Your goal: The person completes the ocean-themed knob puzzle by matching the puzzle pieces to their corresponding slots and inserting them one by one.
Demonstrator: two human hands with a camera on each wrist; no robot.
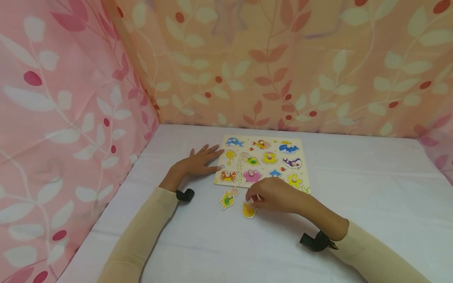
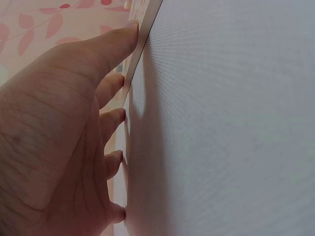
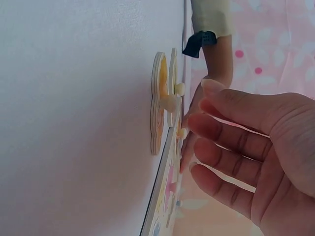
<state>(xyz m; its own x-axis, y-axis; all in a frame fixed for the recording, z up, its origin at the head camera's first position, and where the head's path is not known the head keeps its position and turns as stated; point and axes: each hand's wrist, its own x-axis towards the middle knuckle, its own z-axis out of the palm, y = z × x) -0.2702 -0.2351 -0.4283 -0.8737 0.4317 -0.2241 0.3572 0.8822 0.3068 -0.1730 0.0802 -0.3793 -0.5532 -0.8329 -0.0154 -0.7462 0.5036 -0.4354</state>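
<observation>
My left hand (image 1: 199,162) lies with fingers spread at the left side of a wooden peg puzzle board (image 1: 277,139); in the left wrist view its thumb (image 2: 115,45) touches the board's edge. Over the front edge of the board, my right hand (image 1: 277,195) hovers with loosely bent fingers above a yellow-orange puzzle piece (image 1: 249,212). A gap shows between those fingertips and the piece's knob (image 3: 170,103) in the right wrist view. Left of it, a green and yellow turtle piece (image 1: 228,199) rests on the table.
The board carries several knobbed sea animals, among them a crab (image 1: 228,176), a pink shell (image 1: 252,176) and an octopus (image 1: 269,158). A white cloth covers the table (image 1: 371,177). Patterned curtains (image 1: 230,98) stand behind it and at the left.
</observation>
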